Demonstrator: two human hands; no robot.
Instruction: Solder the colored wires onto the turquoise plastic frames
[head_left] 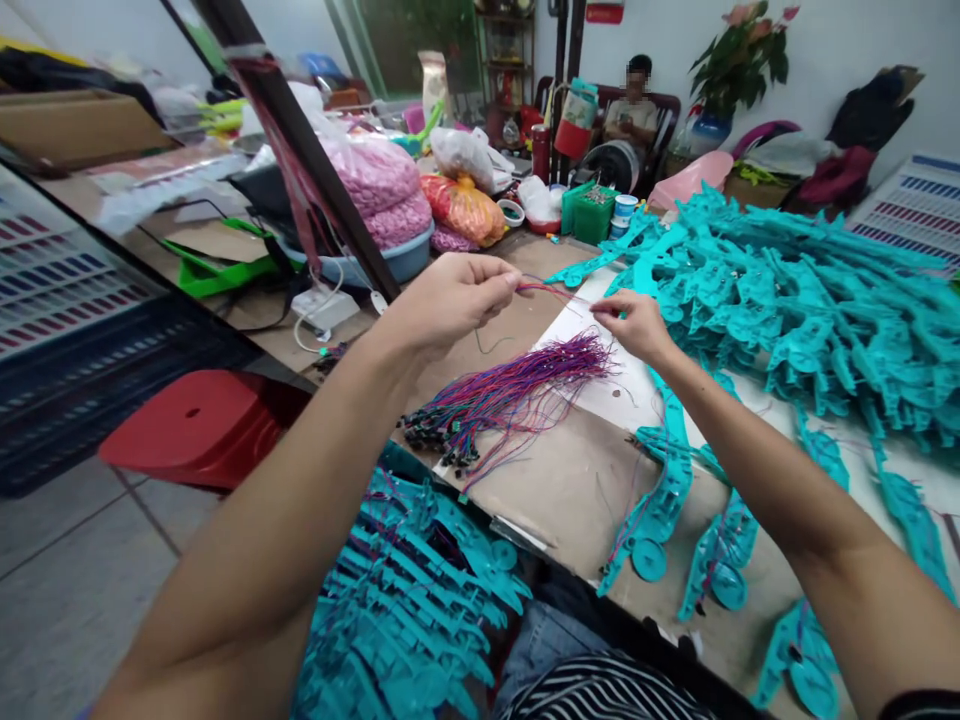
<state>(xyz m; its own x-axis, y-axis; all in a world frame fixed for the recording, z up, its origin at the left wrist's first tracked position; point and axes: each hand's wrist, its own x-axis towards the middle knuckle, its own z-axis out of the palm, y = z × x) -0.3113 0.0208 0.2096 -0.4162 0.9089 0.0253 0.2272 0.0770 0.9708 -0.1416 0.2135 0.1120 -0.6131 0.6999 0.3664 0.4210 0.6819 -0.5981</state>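
Two forearms, two hands, one wire bunch between

Far: white wall, dark bench before it, right of shelf unit. Left: red stool, grey tiled floor.

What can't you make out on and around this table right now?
All in the head view:
- Held wires: the gripped parts, hidden by the fingers of the left hand and right hand.
- Wire bundle: strands too thin and tangled to count.
- Red stool: partly hidden behind the left forearm.
- Teal pile: cut off by the right edge.
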